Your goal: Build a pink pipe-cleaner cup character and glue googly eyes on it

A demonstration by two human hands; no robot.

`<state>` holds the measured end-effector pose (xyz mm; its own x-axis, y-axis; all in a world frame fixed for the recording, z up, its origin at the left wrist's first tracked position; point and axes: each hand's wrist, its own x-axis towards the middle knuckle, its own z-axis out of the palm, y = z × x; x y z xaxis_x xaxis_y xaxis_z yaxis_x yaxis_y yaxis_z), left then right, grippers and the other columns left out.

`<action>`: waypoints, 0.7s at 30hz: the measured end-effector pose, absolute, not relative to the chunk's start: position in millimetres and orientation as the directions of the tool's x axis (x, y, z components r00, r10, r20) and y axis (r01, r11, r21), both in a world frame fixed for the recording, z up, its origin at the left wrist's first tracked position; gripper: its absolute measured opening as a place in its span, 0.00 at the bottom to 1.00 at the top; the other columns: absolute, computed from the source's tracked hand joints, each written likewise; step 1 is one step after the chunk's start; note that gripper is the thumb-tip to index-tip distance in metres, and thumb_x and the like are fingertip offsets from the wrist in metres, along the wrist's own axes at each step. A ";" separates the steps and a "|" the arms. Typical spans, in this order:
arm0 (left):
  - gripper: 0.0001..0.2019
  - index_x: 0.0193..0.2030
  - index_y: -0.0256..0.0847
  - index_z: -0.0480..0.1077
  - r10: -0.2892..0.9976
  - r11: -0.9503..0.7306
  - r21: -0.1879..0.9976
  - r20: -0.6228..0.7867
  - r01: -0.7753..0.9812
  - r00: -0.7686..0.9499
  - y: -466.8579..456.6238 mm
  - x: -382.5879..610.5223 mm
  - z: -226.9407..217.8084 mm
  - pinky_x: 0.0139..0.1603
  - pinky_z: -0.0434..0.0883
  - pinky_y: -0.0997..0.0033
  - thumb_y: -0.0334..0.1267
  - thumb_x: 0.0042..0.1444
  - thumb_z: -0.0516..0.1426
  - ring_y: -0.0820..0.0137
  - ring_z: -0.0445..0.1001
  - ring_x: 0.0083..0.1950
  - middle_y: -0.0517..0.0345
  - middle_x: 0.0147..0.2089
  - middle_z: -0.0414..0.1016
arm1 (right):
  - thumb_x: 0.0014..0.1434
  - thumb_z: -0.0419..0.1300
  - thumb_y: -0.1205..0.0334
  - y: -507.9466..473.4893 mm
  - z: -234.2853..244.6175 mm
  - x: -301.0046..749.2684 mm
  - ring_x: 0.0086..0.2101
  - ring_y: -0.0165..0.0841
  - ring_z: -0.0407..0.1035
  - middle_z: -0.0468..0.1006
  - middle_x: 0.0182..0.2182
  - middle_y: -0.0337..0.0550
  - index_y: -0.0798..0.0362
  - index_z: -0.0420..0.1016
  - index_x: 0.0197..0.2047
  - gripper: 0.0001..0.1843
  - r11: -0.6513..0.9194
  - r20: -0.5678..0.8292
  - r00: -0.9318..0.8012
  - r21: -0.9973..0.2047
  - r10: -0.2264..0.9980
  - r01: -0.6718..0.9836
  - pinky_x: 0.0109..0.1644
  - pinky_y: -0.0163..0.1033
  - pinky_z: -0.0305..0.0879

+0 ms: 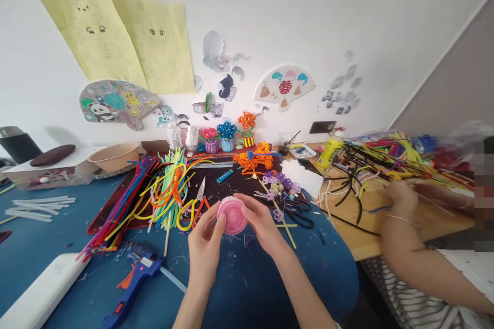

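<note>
Between my two hands is a pink coiled disc (232,217), with rings spiralling out from its centre and a paler fuzzy edge along the top. My left hand (206,236) grips its left side, thumb on the face. From the right, my right hand (262,223) pinches the rim with thumb and fingers. The disc is held up above the blue table, its face turned toward me. Just beyond it lie orange-handled scissors (200,198), and a blue glue gun (135,277) with a clear glue stick rests to the left of my left hand.
Bundles of coloured pipe cleaners (170,180) spread over a dark mat. Purple flowers (280,187) and orange ones (257,157) lie behind my right hand. Small potted flowers (227,136) stand by the wall. At right, another person's arm (405,231) reaches over a wooden table (347,239).
</note>
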<state>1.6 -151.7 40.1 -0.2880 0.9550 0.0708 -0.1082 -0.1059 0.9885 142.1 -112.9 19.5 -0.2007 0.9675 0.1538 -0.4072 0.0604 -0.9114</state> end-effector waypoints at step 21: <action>0.21 0.43 0.41 0.67 0.975 -0.053 0.967 -0.004 -0.251 -0.220 -159.7 -18.6 20.0 0.41 0.72 0.71 0.52 0.50 0.64 0.68 0.74 0.44 0.53 0.47 0.72 | 0.51 0.69 0.49 -129.3 26.3 119.9 0.50 0.40 0.70 0.75 0.52 0.47 0.47 0.72 0.58 0.32 -0.002 0.072 -0.158 -0.906 0.985 -0.424 0.55 0.43 0.65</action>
